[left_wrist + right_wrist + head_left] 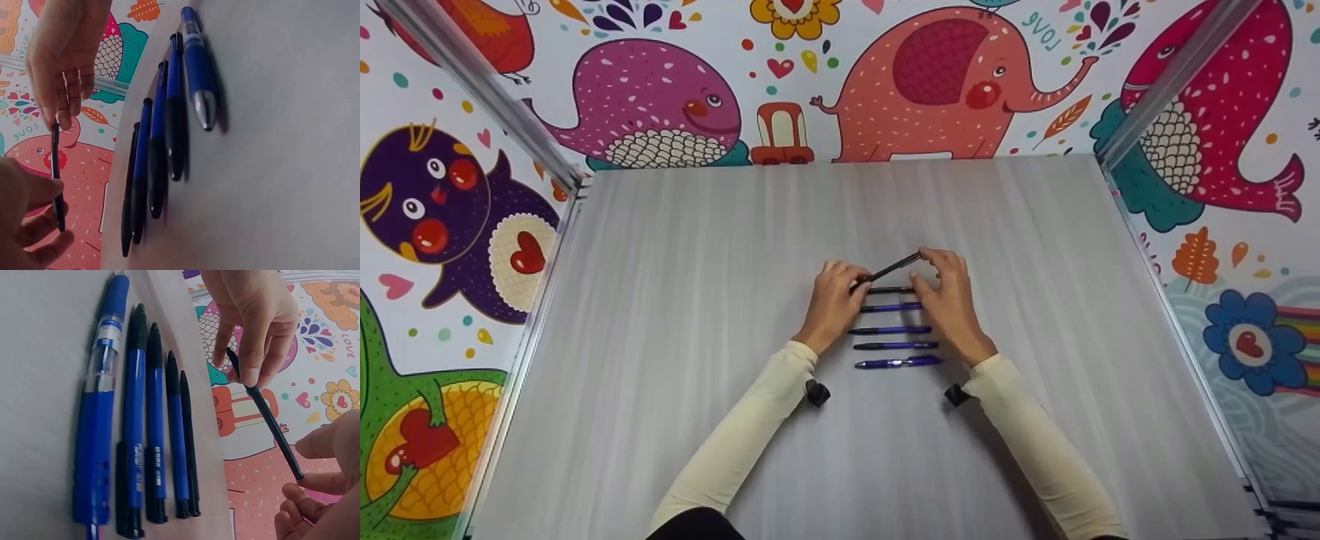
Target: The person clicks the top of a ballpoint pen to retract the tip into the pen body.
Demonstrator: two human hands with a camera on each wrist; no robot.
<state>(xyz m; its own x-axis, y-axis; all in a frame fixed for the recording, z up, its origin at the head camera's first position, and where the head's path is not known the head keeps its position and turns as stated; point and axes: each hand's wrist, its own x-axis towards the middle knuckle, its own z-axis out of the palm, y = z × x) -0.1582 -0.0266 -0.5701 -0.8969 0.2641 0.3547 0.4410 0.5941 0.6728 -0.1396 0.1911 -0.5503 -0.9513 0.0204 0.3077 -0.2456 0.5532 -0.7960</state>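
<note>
My left hand (835, 298) pinches a black pen (896, 265) near one end between thumb and fingers, holding it slanted over the table. At the pen's other end, the right hand (951, 296) touches the tip with its index finger; its thumb stands apart from the barrel in the right wrist view. Below the hands lies a row of pens side by side: a second black pen (188, 439), three slim blue pens with black grips, one of them (136, 422) beside a thicker blue pen (898, 363) with a clear middle section and silver tip.
The pens lie on a pale grey wood-grain table (697, 300). Metal frame posts (1174, 79) and walls printed with cartoon animals (937, 82) border it at the back and sides. Each cream sleeve (757, 420) has a black wrist device (817, 393).
</note>
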